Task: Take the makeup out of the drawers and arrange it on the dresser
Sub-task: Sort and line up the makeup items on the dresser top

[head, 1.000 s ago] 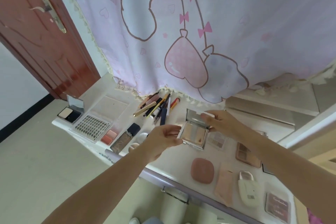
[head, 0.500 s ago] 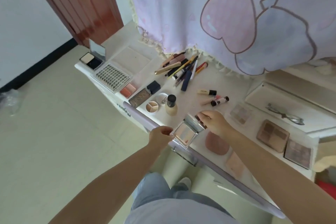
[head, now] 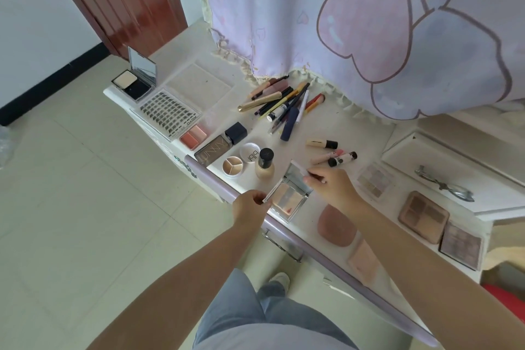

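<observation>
An open silver palette (head: pixel 288 195) with pale pink pans and a mirrored lid sits at the front edge of the white dresser (head: pixel 352 133). My left hand (head: pixel 250 207) pinches its near left corner. My right hand (head: pixel 331 186) holds the raised lid at its far right side. Close by stand a foundation bottle (head: pixel 264 163) with a black cap and a round three-pan concealer (head: pixel 232 165). A pink oval compact (head: pixel 336 224) lies to the right of the palette.
Pencils and tubes (head: pixel 284 106) lie heaped near the curtain (head: pixel 355 23). A lash tray (head: pixel 169 113), an open powder compact (head: pixel 136 79) and a blush (head: pixel 194 133) fill the left end. Eyeshadow palettes (head: pixel 423 216) and an eyelash curler (head: pixel 443 183) lie right. A drawer handle (head: pixel 284 244) is below the edge.
The view tilted down. Both hands lowered the open palette from in front of me onto the dresser's front edge, still holding it.
</observation>
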A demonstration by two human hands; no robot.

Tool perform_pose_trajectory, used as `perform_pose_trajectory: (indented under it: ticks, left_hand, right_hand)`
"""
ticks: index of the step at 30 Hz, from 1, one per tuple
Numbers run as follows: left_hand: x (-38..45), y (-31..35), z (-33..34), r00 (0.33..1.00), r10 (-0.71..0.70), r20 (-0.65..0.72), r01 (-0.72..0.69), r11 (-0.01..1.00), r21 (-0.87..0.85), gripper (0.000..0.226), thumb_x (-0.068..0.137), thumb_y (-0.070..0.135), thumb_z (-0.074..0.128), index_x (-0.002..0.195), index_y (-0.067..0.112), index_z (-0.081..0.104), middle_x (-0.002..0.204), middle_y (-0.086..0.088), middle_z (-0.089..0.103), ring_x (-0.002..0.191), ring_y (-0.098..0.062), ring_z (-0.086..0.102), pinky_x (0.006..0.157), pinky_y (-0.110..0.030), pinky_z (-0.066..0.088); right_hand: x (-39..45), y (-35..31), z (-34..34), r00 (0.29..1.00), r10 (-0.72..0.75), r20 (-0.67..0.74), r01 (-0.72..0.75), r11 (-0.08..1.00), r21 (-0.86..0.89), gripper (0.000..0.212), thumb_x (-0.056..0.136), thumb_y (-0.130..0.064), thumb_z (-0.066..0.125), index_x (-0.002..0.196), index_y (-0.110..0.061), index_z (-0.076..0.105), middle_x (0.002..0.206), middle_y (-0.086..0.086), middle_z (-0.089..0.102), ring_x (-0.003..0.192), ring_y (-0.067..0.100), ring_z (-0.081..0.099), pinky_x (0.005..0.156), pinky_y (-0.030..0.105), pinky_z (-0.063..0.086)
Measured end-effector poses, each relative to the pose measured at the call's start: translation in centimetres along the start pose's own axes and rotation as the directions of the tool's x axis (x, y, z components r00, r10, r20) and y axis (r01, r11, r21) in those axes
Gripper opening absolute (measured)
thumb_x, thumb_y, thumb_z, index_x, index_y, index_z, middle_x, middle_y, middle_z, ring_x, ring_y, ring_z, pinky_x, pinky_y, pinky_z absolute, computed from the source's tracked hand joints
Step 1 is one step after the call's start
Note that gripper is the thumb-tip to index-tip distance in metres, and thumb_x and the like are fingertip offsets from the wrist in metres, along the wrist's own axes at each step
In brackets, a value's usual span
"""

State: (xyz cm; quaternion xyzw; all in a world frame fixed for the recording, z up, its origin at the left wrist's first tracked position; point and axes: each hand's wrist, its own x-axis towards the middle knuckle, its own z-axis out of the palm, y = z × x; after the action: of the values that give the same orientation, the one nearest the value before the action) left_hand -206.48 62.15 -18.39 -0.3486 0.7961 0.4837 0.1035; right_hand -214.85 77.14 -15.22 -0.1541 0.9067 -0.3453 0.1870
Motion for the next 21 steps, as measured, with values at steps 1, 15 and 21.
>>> perform_pose_trajectory:
  ticks: [1,15,21]
  left_hand:
    - [0.1,0.1,0.0,1.0,0.01,0.004,-0.011,0.999,0.038,0.021,0.085,0.011,0.062,0.104,0.002,0.065,0.102,-0.011,0.069,0.096,-0.024,0.061,0.084,-0.027,0.046]
    - [-0.1,0.6,-0.6,0.983,0.171,0.064,-0.182,0.904,0.387,0.029,0.088,0.018,0.058,0.114,0.006,0.058,0.115,-0.01,0.061,0.108,-0.024,0.057,0.088,-0.03,0.045]
    - [-2.5,0.7,0.1,0.902,0.384,0.199,-0.428,0.724,0.541,0.034,0.093,0.023,0.047,0.126,0.014,0.049,0.125,-0.004,0.05,0.115,-0.019,0.049,0.091,-0.025,0.041]
  right_hand:
    - [0.2,-0.2,-0.2,1.0,0.006,-0.003,-0.006,1.0,0.011,0.024,0.089,-0.012,0.054,0.094,0.008,0.065,0.08,0.024,0.063,0.072,0.024,0.05,0.059,0.023,0.028]
    - [-1.9,2.5,-1.5,0.995,-0.036,0.095,0.058,0.968,-0.245,0.053,0.087,-0.029,0.057,0.134,-0.012,0.041,0.123,0.01,0.055,0.118,0.027,0.046,0.094,0.031,0.037]
    - [-8.0,6.5,0.7,0.994,-0.029,0.106,0.091,0.757,-0.647,0.086,0.028,-0.065,0.072,0.098,-0.015,0.064,0.09,0.007,0.069,0.071,0.025,0.068,0.054,0.033,0.054]
